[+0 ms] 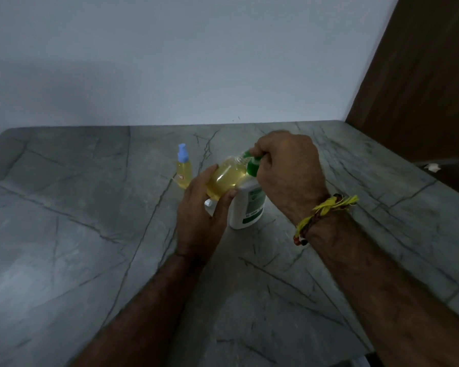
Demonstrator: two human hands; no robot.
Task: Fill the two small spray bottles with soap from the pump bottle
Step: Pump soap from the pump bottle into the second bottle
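Note:
My left hand [200, 215] holds a small clear spray bottle [227, 178] full of yellow soap, tilted with its open neck up against the green nozzle. My right hand [289, 170] is closed over the green pump head [253, 166] of the white pump bottle [249, 207], which stands on the grey stone counter [90, 234]. A second small spray bottle [184, 170], yellow inside with a blue spray cap on, stands upright just left of my hands. A small white object [208, 203], partly hidden behind my left hand, lies on the counter.
The counter meets a pale wall at the back and a dark wooden panel [421, 75] at the right. A white scrap [432, 167] lies beyond the counter's right edge. A yellow thread band [326, 207] circles my right wrist.

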